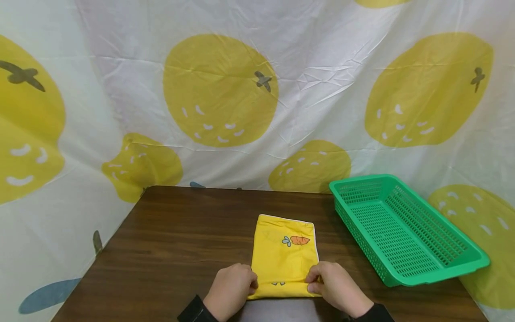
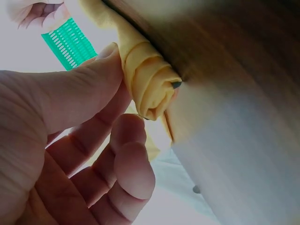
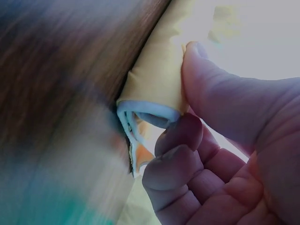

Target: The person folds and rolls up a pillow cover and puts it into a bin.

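Observation:
A yellow cloth (image 1: 283, 255) with a carrot print and white edging lies on the table between both hands. Its near edge is rolled up; in the left wrist view the roll's end (image 2: 152, 89) shows spiral layers. At the left end of the roll, my left hand (image 1: 231, 288) pinches the fabric between thumb and fingers. My right hand (image 1: 335, 286) pinches the opposite end, where the right wrist view shows the white-edged layers (image 3: 150, 108) curled into a tube. The flat part of the cloth stretches away from the hands.
A green plastic basket (image 1: 406, 237) with slotted walls stands on the right side of the brown wooden table (image 1: 173, 241). Behind the table hangs a white curtain (image 1: 314, 89) with yellow fruit prints. A greyish patch (image 1: 277, 311) shows just below the roll.

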A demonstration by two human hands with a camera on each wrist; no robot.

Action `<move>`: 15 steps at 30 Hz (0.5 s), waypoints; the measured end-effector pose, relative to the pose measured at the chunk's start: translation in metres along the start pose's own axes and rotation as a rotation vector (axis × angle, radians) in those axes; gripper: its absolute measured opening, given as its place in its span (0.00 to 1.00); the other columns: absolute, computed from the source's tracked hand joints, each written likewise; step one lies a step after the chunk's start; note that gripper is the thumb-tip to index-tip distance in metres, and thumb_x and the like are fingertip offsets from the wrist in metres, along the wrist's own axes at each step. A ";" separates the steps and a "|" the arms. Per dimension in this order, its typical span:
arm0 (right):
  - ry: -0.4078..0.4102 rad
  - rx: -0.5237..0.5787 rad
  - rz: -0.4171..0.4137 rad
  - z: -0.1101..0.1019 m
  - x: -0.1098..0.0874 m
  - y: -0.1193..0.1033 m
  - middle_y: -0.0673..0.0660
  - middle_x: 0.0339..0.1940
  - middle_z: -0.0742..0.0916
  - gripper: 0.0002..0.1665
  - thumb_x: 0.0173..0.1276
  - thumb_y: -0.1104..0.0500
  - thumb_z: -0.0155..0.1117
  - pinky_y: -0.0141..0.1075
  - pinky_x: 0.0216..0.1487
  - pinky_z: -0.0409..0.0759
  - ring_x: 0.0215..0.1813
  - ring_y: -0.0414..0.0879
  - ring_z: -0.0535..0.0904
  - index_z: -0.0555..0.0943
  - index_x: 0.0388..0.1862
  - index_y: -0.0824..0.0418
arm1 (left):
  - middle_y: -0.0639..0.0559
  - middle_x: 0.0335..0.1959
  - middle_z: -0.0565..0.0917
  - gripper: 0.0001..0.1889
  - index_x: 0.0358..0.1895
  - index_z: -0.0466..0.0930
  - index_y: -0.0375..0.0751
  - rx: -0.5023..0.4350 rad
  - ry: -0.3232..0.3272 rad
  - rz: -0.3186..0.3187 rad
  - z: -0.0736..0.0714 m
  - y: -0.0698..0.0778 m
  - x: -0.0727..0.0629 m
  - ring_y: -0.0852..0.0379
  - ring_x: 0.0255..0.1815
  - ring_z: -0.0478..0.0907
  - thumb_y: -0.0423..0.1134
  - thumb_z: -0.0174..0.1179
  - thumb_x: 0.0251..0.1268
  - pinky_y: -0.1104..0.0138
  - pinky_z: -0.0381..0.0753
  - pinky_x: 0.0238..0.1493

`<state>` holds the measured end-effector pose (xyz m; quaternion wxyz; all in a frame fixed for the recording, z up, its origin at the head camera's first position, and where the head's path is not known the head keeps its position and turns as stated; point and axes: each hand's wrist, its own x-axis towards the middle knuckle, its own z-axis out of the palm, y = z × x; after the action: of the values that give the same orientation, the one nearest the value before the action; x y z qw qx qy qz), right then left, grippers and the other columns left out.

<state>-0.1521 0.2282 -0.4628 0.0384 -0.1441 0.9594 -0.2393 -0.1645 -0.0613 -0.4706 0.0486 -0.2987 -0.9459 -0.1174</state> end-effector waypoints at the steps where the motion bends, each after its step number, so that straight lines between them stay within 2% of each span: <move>1: -0.010 0.012 0.001 0.000 0.000 0.001 0.43 0.31 0.87 0.07 0.61 0.60 0.82 0.34 0.37 0.77 0.32 0.35 0.75 0.90 0.31 0.50 | 0.63 0.25 0.83 0.09 0.26 0.89 0.55 -0.001 0.004 0.002 0.000 0.000 0.000 0.67 0.26 0.76 0.38 0.79 0.58 0.69 0.77 0.29; 4: -0.016 0.037 -0.011 0.000 0.000 0.003 0.43 0.30 0.86 0.07 0.62 0.61 0.82 0.33 0.35 0.75 0.31 0.35 0.74 0.89 0.31 0.51 | 0.63 0.25 0.82 0.09 0.25 0.89 0.54 -0.013 0.005 0.004 0.001 0.000 0.000 0.68 0.25 0.75 0.36 0.78 0.57 0.69 0.76 0.28; 10: 0.024 0.058 -0.055 0.003 -0.001 0.006 0.41 0.27 0.83 0.12 0.60 0.61 0.82 0.31 0.33 0.73 0.29 0.32 0.71 0.85 0.28 0.49 | 0.62 0.25 0.84 0.09 0.25 0.90 0.53 -0.030 -0.008 0.009 0.001 -0.001 0.000 0.68 0.25 0.75 0.34 0.77 0.58 0.69 0.77 0.28; 15: 0.032 0.052 -0.051 0.003 -0.002 0.007 0.41 0.27 0.83 0.13 0.61 0.60 0.82 0.31 0.34 0.73 0.29 0.32 0.71 0.83 0.28 0.48 | 0.62 0.25 0.86 0.08 0.26 0.90 0.53 -0.043 -0.004 0.012 0.002 -0.003 0.000 0.68 0.25 0.76 0.34 0.77 0.59 0.69 0.77 0.28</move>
<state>-0.1520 0.2330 -0.4691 0.0208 -0.1639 0.9494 -0.2672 -0.1656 -0.0632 -0.4729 0.0412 -0.3054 -0.9414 -0.1368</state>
